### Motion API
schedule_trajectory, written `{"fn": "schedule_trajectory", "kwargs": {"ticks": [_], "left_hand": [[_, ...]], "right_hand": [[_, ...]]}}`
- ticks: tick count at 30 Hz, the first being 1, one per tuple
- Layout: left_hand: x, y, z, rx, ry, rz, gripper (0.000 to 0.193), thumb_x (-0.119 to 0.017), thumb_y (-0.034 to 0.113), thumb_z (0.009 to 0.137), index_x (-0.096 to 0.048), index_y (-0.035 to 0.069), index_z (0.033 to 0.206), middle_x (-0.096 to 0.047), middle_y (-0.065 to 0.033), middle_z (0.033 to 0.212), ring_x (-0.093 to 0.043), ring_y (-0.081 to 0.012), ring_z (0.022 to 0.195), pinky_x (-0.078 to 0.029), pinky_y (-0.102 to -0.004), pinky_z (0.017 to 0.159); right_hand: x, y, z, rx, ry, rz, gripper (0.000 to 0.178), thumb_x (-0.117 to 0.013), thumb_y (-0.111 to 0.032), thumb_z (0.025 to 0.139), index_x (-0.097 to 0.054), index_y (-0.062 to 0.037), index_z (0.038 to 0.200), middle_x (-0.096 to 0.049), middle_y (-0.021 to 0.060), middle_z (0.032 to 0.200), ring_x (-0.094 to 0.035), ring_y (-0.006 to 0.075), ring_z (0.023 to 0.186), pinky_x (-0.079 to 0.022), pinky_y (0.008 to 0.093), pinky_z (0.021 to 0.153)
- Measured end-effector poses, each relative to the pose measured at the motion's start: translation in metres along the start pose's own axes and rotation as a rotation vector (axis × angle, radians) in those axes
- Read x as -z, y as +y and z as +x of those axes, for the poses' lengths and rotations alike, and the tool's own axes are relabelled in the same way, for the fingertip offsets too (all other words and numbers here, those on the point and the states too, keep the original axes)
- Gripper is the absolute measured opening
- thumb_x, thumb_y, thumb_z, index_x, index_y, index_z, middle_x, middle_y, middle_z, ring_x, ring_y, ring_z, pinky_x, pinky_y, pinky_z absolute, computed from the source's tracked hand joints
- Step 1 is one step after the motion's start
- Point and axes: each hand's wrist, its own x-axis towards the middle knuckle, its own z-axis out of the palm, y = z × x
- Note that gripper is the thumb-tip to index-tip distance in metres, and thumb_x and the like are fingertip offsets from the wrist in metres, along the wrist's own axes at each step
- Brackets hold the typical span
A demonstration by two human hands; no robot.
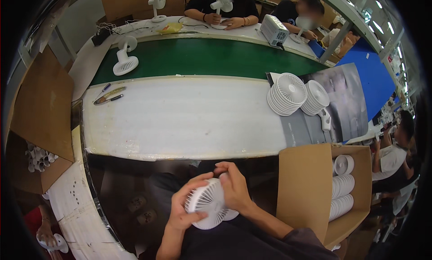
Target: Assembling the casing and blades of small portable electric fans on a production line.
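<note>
Above my lap, near the front of the workbench, I hold a small white fan (212, 210) with a round, ribbed grille. My left hand (185, 205) wraps its rim from the left, the thumb lying across the lower grille. Against the upper right side presses my right hand (234, 190), slightly blurred, its fingers bent around the edge. A second rounded white part (231, 214) shows below the right palm, mostly hidden behind the grille. On the bench at the right stand stacked white fan grilles (290, 91), with a shorter stack (317, 97) and a white handle part (325, 120) beside them.
A cardboard box (303, 188) of white round parts stands right; another box (42, 111) with white tubular parts is left. Pliers (108, 96) lie on the white bench (193, 120). A fan (124, 62) rests on the green belt (189, 57). Co-workers sit beyond.
</note>
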Motion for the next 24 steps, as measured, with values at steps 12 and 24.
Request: {"fn": "schedule_trajectory", "kwargs": {"ticks": [12,24], "left_hand": [[0.079,-0.099,-0.072,0.127,0.249,-0.826,0.087,-0.056,0.014,0.057,-0.047,0.0,0.142,-0.042,-0.0281,0.149,-0.044,-0.0418,0.136,-0.04,-0.0482,0.112],[0.1,-0.169,-0.107,0.229,0.525,-1.112,0.088,-0.053,0.016,0.06,-0.041,-0.003,0.145,-0.047,-0.0253,0.144,-0.048,-0.0396,0.132,-0.04,-0.0445,0.112]], "right_hand": [[-0.061,0.019,0.003,0.683,-0.577,-0.846,0.091,-0.069,-0.059,0.079,-0.043,-0.0022,0.146,-0.037,0.03,0.148,-0.035,0.0501,0.135,-0.027,0.06,0.11],[-0.109,0.09,-0.009,0.392,-0.526,-0.902,0.095,-0.067,-0.062,0.078,-0.043,0.0015,0.145,-0.038,0.032,0.147,-0.036,0.0497,0.134,-0.029,0.0576,0.107]]}}
